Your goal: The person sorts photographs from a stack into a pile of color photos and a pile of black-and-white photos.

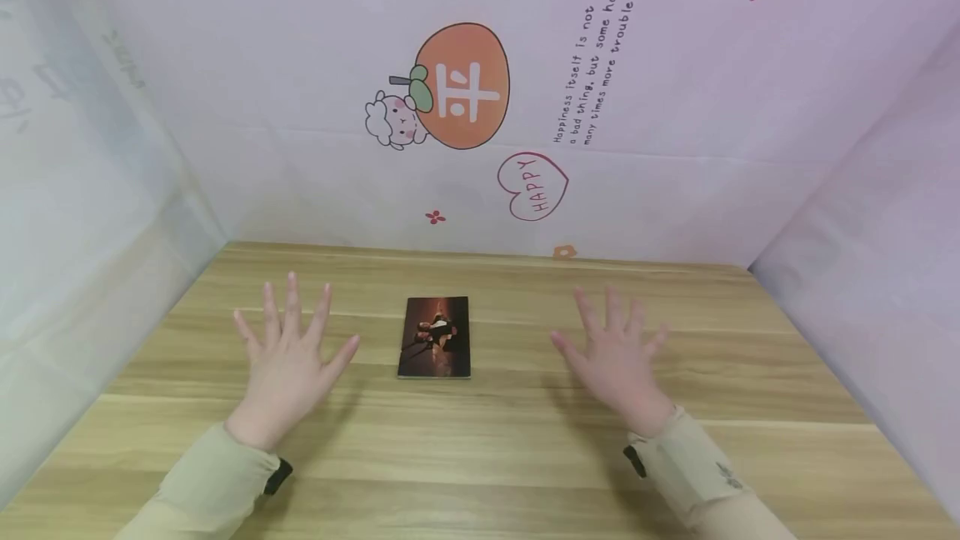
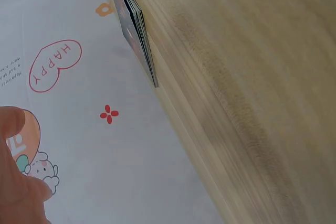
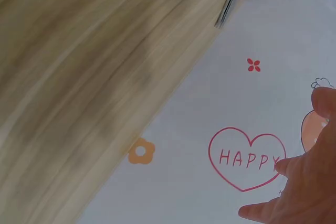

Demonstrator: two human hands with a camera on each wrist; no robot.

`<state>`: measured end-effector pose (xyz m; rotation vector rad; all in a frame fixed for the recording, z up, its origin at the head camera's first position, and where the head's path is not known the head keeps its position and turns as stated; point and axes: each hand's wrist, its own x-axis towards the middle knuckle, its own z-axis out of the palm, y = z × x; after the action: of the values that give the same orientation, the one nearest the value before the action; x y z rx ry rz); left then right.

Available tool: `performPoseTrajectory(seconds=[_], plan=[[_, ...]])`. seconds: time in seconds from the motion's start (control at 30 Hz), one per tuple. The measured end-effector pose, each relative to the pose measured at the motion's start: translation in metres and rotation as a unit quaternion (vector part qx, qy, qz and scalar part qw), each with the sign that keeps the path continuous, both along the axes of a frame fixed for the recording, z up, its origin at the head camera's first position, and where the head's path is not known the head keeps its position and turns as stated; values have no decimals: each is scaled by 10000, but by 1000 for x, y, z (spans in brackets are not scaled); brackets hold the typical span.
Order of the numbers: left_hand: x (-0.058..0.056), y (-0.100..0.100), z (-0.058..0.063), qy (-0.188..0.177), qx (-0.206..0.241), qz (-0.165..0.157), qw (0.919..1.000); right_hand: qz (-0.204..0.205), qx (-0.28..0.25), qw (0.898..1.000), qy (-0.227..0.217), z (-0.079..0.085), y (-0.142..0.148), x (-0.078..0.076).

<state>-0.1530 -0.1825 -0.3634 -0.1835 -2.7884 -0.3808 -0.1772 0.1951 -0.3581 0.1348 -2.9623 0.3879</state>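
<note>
A small dark booklet (image 1: 435, 338), its cover showing a picture of people against a brownish-red background, lies flat on the wooden table (image 1: 480, 457). Its layered page edges (image 2: 140, 30) show in the left wrist view, and a thin edge of the booklet (image 3: 231, 1) appears at the top of the right wrist view. My left hand (image 1: 288, 369) is to the left of the booklet, fingers spread and holding nothing. To the right, farther from it, my right hand (image 1: 618, 361) is spread the same way with nothing in it. Both hands cast shadows on the wood.
A white printed cloth (image 1: 300, 182) with orange fruit, a heart and lettering hangs along the table's back edge. Pale cloth walls stand at the left (image 1: 90, 215) and right (image 1: 885, 257). Each wrist wears a light sleeve and a black strap (image 1: 278, 477).
</note>
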Motion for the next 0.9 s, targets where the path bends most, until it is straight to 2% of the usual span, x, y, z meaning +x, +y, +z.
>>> performPoseTrajectory(seconds=[0.23,0.43,0.53,0.67,0.73,0.8,0.87,0.9], plan=[[-5,2,1,118,27,6,9999,151,-7,9999,38,4,-17,-6],[-8,8,2,52,152,-124,9998,245,-98,9996,14,10,-34,-10],[-12,12,5,-23,319,-218,9992,313,-159,9993,97,12,-43,-13],[-18,18,10,-233,745,-337,9964,535,-360,9968,469,13,-53,-17],[-22,20,13,-394,1044,-393,9930,648,-695,9938,577,14,-57,-20],[-24,22,15,-655,1374,-437,9874,642,-1183,9900,424,15,-61,-23],[-27,24,16,-922,1759,-500,9788,651,-1971,9782,94,16,-65,-28],[-29,24,16,-1029,1974,-573,9732,621,-2390,9690,-101,16,-66,-31]])
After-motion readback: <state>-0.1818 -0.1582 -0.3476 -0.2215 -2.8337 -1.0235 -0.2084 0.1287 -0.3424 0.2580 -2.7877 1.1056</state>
